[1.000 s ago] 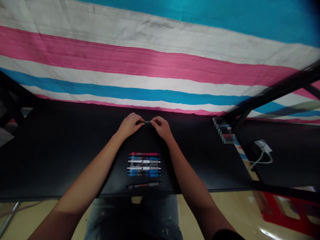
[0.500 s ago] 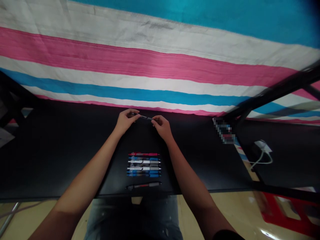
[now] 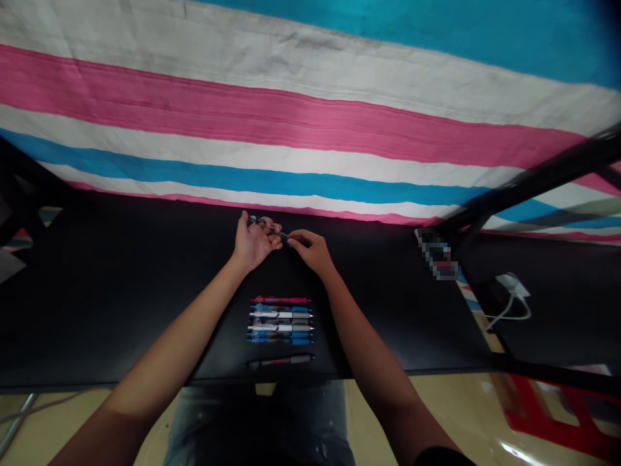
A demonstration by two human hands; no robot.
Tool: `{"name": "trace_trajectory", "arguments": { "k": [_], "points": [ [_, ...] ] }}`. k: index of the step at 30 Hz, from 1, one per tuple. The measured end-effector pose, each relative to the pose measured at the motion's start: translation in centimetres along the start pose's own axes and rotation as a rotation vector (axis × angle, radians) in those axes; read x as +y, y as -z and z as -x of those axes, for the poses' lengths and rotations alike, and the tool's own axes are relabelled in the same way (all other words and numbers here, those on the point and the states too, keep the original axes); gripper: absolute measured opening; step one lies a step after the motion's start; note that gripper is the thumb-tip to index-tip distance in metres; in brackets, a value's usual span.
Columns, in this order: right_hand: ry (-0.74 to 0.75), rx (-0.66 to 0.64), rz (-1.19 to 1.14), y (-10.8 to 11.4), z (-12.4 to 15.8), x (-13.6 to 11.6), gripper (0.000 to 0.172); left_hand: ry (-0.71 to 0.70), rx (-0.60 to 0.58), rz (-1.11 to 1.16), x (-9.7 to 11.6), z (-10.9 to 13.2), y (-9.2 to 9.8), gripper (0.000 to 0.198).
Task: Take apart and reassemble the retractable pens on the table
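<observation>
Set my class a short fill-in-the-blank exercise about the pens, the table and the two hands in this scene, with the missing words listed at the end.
1. The table under the row of pens is coloured ____.
2. The left hand is turned so that its ____ shows to the camera.
3. The fingers of the right hand pinch one end of a ____.
4. The cloth behind the table has stripes of white, pink and ____.

Missing words: black; palm; pen; blue.

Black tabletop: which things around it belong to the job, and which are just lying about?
Likely the job:
- slim dark pen, across left hand, pinched by right hand
- row of red, blue, white and dark pens
- separate black-and-grey pen

Seemingly lying about:
- pale looped cable
- red plastic openwork item
</observation>
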State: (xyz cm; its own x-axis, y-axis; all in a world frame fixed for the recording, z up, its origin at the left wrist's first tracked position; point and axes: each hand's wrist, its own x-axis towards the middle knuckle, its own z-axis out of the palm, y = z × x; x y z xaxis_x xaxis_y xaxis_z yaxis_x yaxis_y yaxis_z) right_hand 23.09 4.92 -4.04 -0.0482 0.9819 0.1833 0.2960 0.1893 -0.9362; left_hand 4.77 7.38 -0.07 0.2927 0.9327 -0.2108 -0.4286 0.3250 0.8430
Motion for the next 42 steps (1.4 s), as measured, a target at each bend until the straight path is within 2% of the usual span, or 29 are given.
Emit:
{"name": "trace_trajectory", "arguments": {
  "k": [5,12,17,23,27,34,42],
  "points": [
    [-0.02,0.008,0.051,0.0,0.0,-0.1,0.022,-0.054,-0.01,0.018,0.1,-0.4,0.6,0.064],
    [-0.021,0.015,0.077,0.0,-0.1,0.2,0.022,-0.121,0.035,-0.075,-0.1,-0.9,1.7,0.07],
    [0.0,0.091,0.049,0.1,-0.2,0.0,0.021,-0.138,0.012,-0.146,-0.2,-1.1,2.1,0.067],
    [-0.001,0.094,0.036,0.4,-0.4,0.2,0.03,-0.078,0.035,0.008,-0.3,-1.0,1.7,0.065],
    [-0.007,0.061,0.032,0.3,-0.3,0.1,0.035,-0.065,-0.017,0.048,-0.2,-0.8,1.5,0.06],
    [0.048,0.011,0.122,0.1,0.0,0.1,0.025,0.039,-0.008,0.148,-0.2,-0.6,0.9,0.057],
    [0.03,0.062,0.083,0.1,-0.4,0.5,0.025,0.121,-0.095,0.414,-0.1,-1.2,1.6,0.047]
  ]
}}
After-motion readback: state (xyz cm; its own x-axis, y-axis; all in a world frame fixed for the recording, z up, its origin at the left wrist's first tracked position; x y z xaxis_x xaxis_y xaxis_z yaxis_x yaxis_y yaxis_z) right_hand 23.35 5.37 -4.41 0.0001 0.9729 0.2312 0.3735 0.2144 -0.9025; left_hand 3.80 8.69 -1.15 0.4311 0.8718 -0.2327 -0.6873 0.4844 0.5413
